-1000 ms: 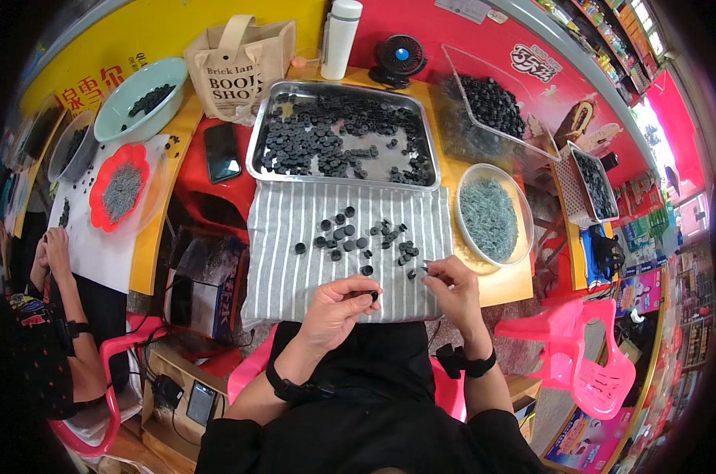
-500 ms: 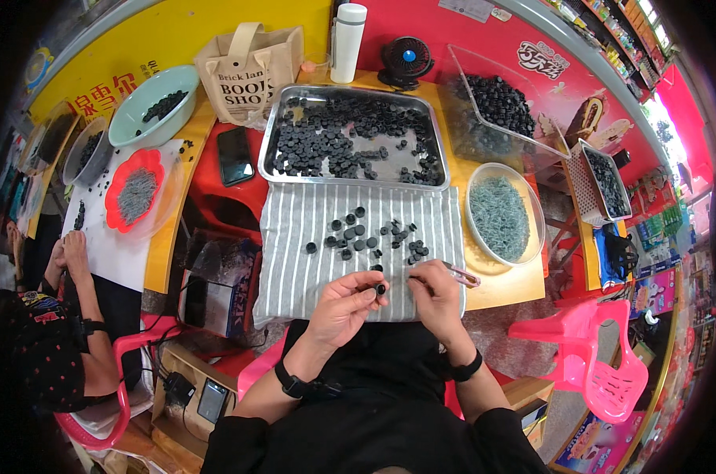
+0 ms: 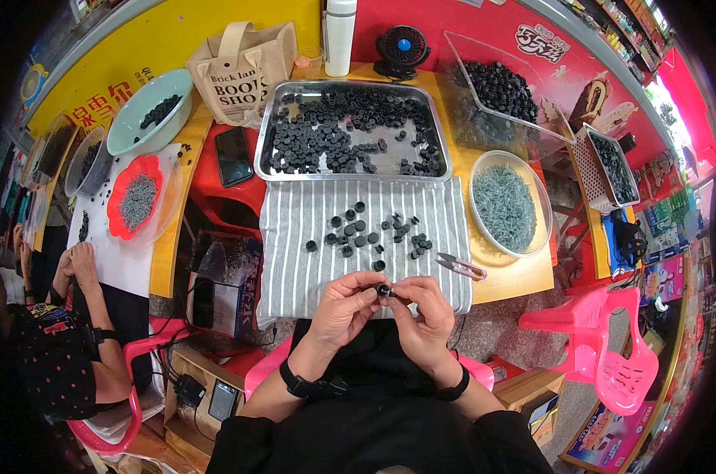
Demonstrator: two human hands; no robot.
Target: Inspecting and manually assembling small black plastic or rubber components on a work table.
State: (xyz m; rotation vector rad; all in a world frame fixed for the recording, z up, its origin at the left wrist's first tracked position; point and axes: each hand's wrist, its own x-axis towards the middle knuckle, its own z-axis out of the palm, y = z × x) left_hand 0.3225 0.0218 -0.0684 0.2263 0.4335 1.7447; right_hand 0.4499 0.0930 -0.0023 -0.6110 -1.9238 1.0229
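Above the front edge of the striped cloth (image 3: 283, 268), my hands meet at one small round black cap (image 3: 383, 290). My left hand (image 3: 344, 310) pinches it between thumb and fingertips. From the other side, my right hand (image 3: 423, 312) has its fingertips closed at the cap; any small part between them is too small to make out. Several black caps (image 3: 360, 240) and smaller black pieces (image 3: 418, 246) lie loose on the cloth beyond my hands. A pair of thread snips (image 3: 461, 267) rests at the cloth's right edge, beyond my right hand.
A metal tray (image 3: 445, 150) of black parts stands behind the cloth. To the right are a round tub (image 3: 472, 193) of thin grey-green pieces and a clear bin (image 3: 524, 138) of black parts. A phone (image 3: 233, 156) lies on a red stool. Another person's hands (image 3: 80, 265) are at the left table.
My right hand has moved left from beside the snips and joined my left hand at the black cap. The snips now lie uncovered. The view has shifted slightly.
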